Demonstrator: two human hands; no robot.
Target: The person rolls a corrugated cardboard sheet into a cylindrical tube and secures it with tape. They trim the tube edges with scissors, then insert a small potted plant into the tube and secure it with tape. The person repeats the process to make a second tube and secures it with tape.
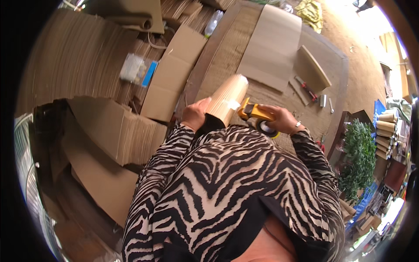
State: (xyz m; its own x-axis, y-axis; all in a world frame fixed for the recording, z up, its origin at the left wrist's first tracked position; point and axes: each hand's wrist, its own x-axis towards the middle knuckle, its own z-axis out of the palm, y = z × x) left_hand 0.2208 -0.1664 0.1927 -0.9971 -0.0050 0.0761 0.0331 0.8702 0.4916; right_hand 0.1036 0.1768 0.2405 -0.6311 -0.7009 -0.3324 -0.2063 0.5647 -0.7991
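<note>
A pale brown, finely ribbed roll [228, 97] lies slanted in front of me; I cannot tell whether it is corrugated cardboard or thin sticks. My left hand [195, 114] is closed around its near left side. A shiny patch, perhaps clear tape, shows on the roll's right side. My right hand [281, 118] grips a yellow tape dispenser [257, 113] by its top, its front end just right of the roll and its tape reel underneath. Past the roll, a flat grey-brown cardboard sheet [274, 48] lies on the worktable [218, 56].
A curled cardboard piece [315, 67], a red-handled tool [307, 88] and a small metallic cylinder [323, 101] lie at the table's right. Stacked cardboard [65, 56] crowds the left side, with a plastic bottle [214, 22] near the far edge. Green foliage [358, 153] stands at right.
</note>
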